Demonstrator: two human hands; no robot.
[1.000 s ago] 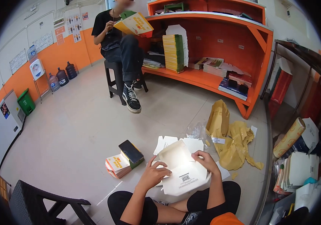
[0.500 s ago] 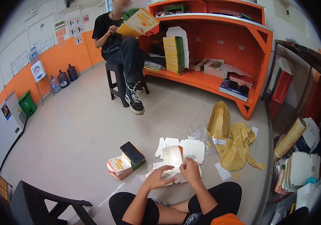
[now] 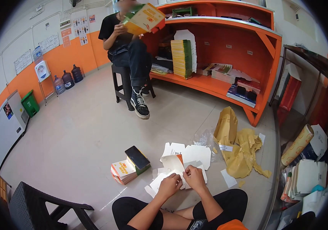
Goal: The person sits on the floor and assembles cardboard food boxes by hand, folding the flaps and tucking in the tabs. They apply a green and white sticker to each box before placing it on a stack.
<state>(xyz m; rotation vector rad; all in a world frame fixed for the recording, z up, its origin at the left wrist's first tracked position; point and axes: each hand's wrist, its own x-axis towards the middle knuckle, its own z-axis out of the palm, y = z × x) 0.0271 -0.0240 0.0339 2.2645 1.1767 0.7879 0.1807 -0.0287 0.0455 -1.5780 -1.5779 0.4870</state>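
Observation:
My left hand and my right hand are close together in front of my crossed legs. Their fingers are curled on the near edges of a white carton sheet with an orange patch at its top. Beneath and beyond it, several flat white carton pieces lie on the floor. To the left sits a stack of folded printed boxes, with a black phone resting on the green box beside it.
Torn brown paper and clear plastic lie to the right. A seated person holds a printed box ahead, beside an orange shelf. A black stool stands at the lower left.
My left hand has closed its fingers and moved slightly right and down, nearer my right hand. The white sheet has shifted and opened out. The view has tilted slightly.

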